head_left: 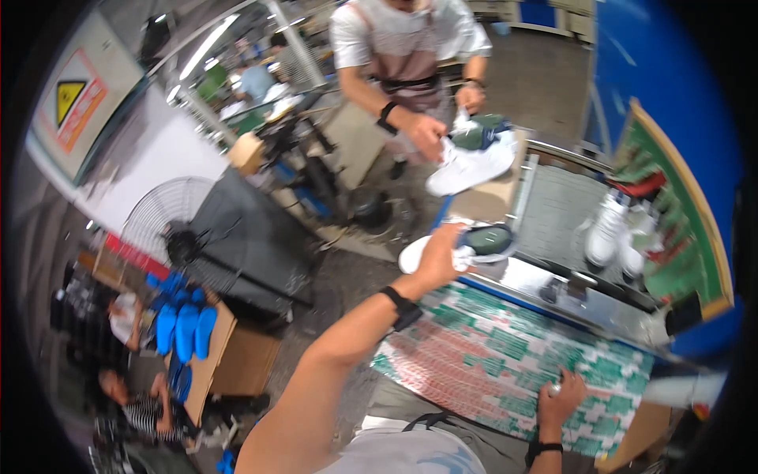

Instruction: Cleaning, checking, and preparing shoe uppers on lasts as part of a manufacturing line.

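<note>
My left hand (437, 259) is closed round the front of a white shoe (412, 254) with a dark green insole, at the near edge of the work surface. Lower right, my right hand (562, 401) hovers over or rests on a sheet covered in green and red print (450, 355). Its fingers are curled about a small pale, shiny thing (554, 389) whose kind I cannot make out. Across from me, a co-worker's hands (424, 136) handle another white shoe (478, 167) with a green insole, at its laces or tongue.
A conveyor belt (549, 189) carries white shoes (606, 229) beside a green, wood-edged panel (685, 213). To the left stand a wire-guarded fan (178, 229), a grey box (257, 229) and a cardboard box (241, 359) near blue shoe-shaped pieces (185, 328). Other people sit beyond.
</note>
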Demonstrator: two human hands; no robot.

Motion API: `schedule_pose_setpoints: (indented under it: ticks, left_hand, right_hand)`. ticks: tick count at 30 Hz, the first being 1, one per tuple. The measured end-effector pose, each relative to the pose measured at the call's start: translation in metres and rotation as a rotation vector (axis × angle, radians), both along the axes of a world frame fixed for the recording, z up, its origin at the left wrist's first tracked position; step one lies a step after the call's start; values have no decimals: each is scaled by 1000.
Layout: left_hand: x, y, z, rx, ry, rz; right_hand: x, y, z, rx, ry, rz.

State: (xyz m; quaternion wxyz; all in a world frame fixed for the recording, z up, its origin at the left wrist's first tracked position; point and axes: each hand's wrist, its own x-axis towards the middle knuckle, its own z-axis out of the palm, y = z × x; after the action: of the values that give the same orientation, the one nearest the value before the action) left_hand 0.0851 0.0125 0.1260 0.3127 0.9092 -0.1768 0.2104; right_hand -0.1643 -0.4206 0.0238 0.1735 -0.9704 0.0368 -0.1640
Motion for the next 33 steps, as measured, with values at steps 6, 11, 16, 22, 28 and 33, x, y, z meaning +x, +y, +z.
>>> schedule_pose_setpoints:
  ticks: [6, 11, 16, 22, 28, 33]
  left_hand:
    - [28, 16, 36, -97, 180, 63]
    - [117, 21, 73, 11, -33, 20]
    - [228, -11, 39, 135, 227, -36]
    - [214, -27, -1, -48, 327, 189]
    - [152, -167, 49, 95, 53, -181]
    - [191, -331, 5, -124, 579, -228]
  right_hand:
    - [11, 4, -4, -59, 179, -24]
    - [15, 12, 3, -22, 197, -12]
    - [5, -3, 2, -70, 176, -64]
    - [11, 3, 2, 79, 4, -1]
    - [29, 5, 12, 34, -24, -3]
    - [10, -12, 6, 74, -3, -32]
